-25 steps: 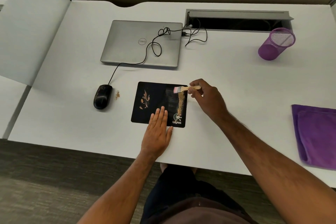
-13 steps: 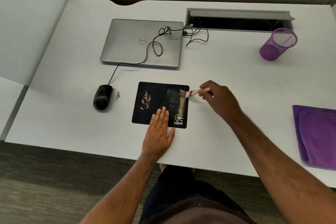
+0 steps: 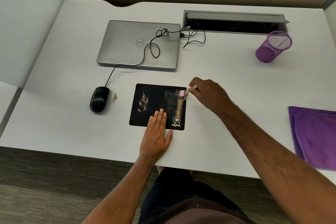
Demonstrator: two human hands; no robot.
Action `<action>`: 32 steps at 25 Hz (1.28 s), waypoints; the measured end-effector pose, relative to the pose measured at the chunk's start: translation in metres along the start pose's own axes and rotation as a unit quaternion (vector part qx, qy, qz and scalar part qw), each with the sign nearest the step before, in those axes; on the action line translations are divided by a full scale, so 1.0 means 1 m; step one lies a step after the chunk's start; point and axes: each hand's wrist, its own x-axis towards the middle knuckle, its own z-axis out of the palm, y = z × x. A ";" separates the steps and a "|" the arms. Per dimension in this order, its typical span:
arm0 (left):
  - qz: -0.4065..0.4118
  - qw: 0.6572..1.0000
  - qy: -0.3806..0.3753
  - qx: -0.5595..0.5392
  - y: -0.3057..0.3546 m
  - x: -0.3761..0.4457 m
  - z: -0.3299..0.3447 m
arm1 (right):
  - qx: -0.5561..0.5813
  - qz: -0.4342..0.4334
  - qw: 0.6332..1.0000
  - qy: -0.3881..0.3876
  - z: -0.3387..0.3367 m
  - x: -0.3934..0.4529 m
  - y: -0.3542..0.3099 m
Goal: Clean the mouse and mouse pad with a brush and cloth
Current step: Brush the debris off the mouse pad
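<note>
A black mouse pad (image 3: pixel 156 102) lies on the white desk (image 3: pixel 218 82), with a line of tan crumbs (image 3: pixel 180 105) along its right side and orange flakes (image 3: pixel 143 101) on its left. My left hand (image 3: pixel 157 133) lies flat on the pad's near edge, fingers together. My right hand (image 3: pixel 209 93) grips a small wooden brush (image 3: pixel 184 92) with pink bristles at the pad's upper right corner. A black wired mouse (image 3: pixel 99 99) sits left of the pad, a small crumb pile (image 3: pixel 115 97) beside it. A purple cloth (image 3: pixel 316 134) lies at the right edge.
A shut silver laptop (image 3: pixel 127 45) sits behind the pad, with the mouse cable (image 3: pixel 151 49) looped over it. A grey cable tray (image 3: pixel 234 22) is open at the back. A purple mesh cup (image 3: pixel 272 46) stands at the back right. Partition walls flank the desk.
My right hand swept the brush right, off the pad's upper right edge, then brought the bristles back onto that corner. The left hand stayed flat on the pad.
</note>
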 end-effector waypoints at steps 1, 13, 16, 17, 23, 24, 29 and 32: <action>0.000 1.000 0.002 -0.001 0.000 0.000 0.000 | -0.007 0.004 1.000 -0.002 -0.004 -0.001 0.003; -0.003 1.000 0.004 -0.002 0.002 0.001 -0.002 | 0.036 0.012 0.999 -0.002 -0.006 0.008 -0.009; -0.004 1.000 0.003 -0.001 0.001 0.001 -0.001 | 0.004 0.024 1.000 -0.004 -0.012 0.003 0.002; -0.004 1.000 0.001 0.000 0.002 0.001 -0.001 | 0.009 0.027 1.000 0.001 -0.016 0.002 0.004; -0.006 1.000 0.000 0.003 0.001 0.002 -0.001 | 0.059 -0.010 0.998 0.015 -0.010 0.006 -0.014; -0.006 1.000 0.001 0.005 0.001 0.002 -0.001 | 0.050 -0.014 0.999 0.002 -0.005 0.007 -0.016; -0.004 1.000 0.002 0.006 0.001 0.001 0.000 | -0.017 0.014 1.000 -0.003 -0.001 0.003 -0.006; -0.004 1.000 0.005 0.004 0.001 0.001 -0.001 | -0.023 0.018 0.999 0.032 -0.007 0.000 -0.002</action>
